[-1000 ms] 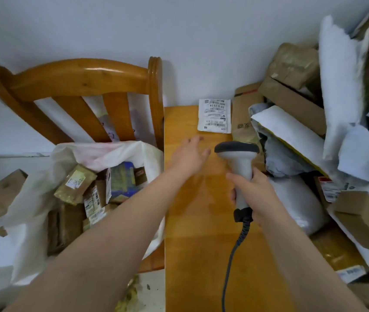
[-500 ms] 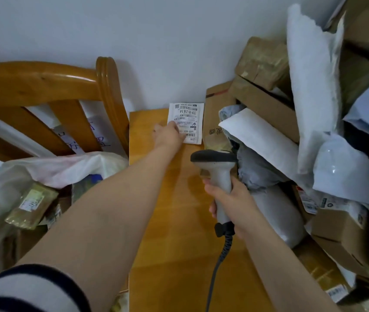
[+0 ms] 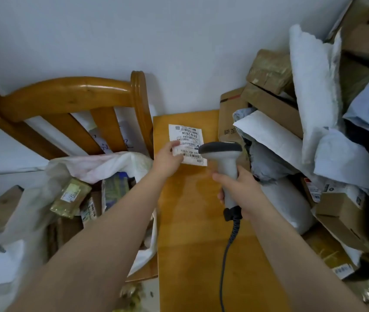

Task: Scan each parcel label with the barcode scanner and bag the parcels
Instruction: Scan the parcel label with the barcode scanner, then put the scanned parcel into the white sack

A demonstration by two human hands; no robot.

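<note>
The left hand (image 3: 167,161), which half a second ago was only reaching the small flat white parcel (image 3: 188,140) at the far end of the orange-brown wooden bench (image 3: 197,233), now pinches the parcel's near left edge between thumb and fingers. It has drawn the parcel a little away from the bench's far edge, towards the person. The grey handheld barcode scanner (image 3: 224,163) has come closer too: its head now overlaps the parcel's near right corner in view, where before there was a gap between them. The right hand (image 3: 239,190) is wrapped round the scanner's handle above the middle of the bench, with the coiled cable trailing back along the bench top. Whether a finger is on the trigger cannot be seen. To scan well, the left hand should probably keep the printed label flat and facing up, with the thumb off the barcode lines. The right hand should tip the scanner head down at the label instead of covering it, backing off slightly so the whole code falls under the beam. Once the scan registers, the parcel belongs in the white plastic bag (image 3: 102,163) that sags open left of the bench, already holding several packets. The heap of brown boxes and white mailers (image 3: 314,143) right of the bench appears untouched.
</note>
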